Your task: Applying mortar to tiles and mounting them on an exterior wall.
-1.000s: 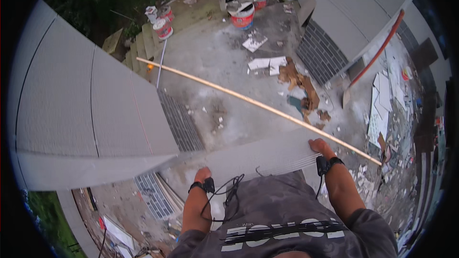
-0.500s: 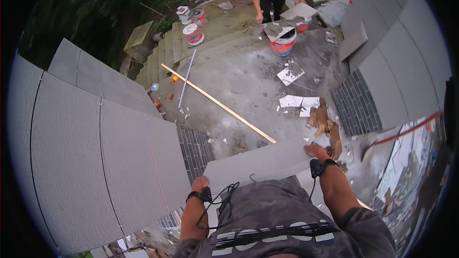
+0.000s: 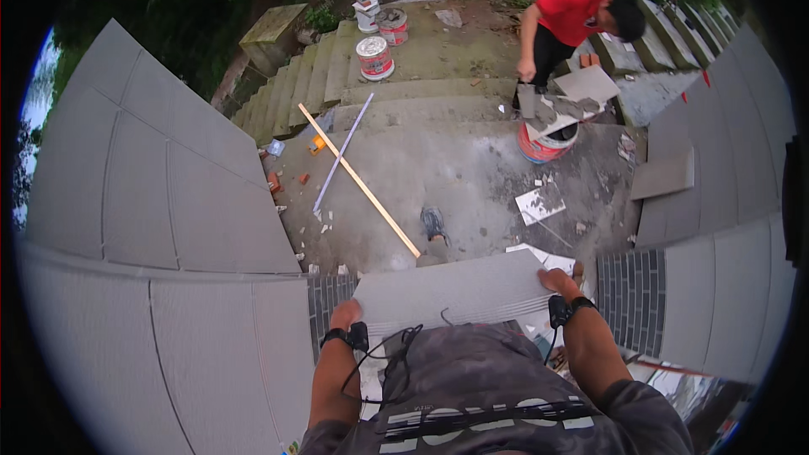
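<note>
The left hand point(image 3: 345, 314) and right hand point(image 3: 556, 281) are curled around opposite ends of a grey, rectangular tile slab point(image 3: 455, 288), held before the grey camouflage shirt point(image 3: 476, 371), probably to balance its weight; a pale wooden strip point(image 3: 358, 178) lies beyond.

Grey slab point(image 3: 455, 286): long, flat, pale, with fine parallel lines running along its near side. It is stretching crosswise, its right end sitting slightly farther out. Left hand point(image 3: 345, 313) is gripping the left end, right hand point(image 3: 559, 281) the right.
</note>
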Motion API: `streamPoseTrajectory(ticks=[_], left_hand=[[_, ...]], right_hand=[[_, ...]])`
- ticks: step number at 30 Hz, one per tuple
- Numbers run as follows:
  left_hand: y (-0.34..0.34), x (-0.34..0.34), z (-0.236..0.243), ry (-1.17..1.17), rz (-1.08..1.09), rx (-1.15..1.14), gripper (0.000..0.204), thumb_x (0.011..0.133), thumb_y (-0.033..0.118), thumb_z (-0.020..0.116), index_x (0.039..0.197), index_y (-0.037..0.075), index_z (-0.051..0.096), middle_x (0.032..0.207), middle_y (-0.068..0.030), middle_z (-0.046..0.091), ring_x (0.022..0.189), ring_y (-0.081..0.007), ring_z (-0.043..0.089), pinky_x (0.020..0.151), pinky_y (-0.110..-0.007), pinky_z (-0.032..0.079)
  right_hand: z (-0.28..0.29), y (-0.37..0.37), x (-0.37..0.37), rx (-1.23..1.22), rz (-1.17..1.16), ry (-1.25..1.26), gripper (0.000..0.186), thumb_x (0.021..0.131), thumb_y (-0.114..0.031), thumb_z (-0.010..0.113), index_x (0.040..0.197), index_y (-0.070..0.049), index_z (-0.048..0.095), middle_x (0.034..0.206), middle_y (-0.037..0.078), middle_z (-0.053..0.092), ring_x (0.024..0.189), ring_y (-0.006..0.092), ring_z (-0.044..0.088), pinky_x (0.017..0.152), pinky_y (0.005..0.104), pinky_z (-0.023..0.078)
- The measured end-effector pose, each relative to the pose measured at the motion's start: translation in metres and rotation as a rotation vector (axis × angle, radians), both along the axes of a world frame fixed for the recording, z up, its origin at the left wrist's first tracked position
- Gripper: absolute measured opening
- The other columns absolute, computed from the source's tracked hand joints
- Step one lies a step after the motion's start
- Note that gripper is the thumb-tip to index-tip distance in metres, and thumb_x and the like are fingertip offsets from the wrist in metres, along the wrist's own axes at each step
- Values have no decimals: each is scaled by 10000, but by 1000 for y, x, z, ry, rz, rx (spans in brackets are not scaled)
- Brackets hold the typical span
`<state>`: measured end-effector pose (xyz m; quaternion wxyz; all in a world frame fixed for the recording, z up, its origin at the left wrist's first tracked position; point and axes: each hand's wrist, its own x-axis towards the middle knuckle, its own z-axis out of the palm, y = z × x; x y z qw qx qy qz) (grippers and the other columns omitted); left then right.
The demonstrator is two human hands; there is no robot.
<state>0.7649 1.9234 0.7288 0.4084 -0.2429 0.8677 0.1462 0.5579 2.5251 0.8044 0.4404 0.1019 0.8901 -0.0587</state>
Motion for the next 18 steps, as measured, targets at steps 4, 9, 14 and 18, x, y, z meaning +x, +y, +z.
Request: streamPoseTrajectory(ticks=[4,9,14,18], left_hand=[[-41,-133,-14,-44,59,20,383,880,201,458,1146,33,676,1240,-235,604,1165,-415,581,972,-516,484],[-104,-280,42,4,-28,59,377,858,204,476,1120,32,685,1229,-234,605,1167,-406,582,986,-504,475],[-165,-327,-5,112,64,77,407,885,217,422,1122,-1,672,1222,-274,594,1163,-428,574,1005,-499,457],[-184,-407,0,94,159,82,414,901,215,400,1129,-14,660,1203,-293,594,1162,-434,570,995,-504,463]], right_hand=[[29,-63,-112,-46,232,-113,678,982,-509,288,1321,18,545,1403,269,482,1312,436,448,1122,457,341],[31,-101,-235,-19,39,-40,720,972,-542,297,1271,49,576,1371,282,503,1309,425,458,1117,443,346],[58,-187,-394,-30,104,70,695,958,-530,356,1229,63,596,1311,289,548,1276,422,494,1086,451,378],[44,-221,-514,-48,307,93,640,980,-476,349,1215,61,604,1280,286,573,1240,439,517,1071,467,388]])
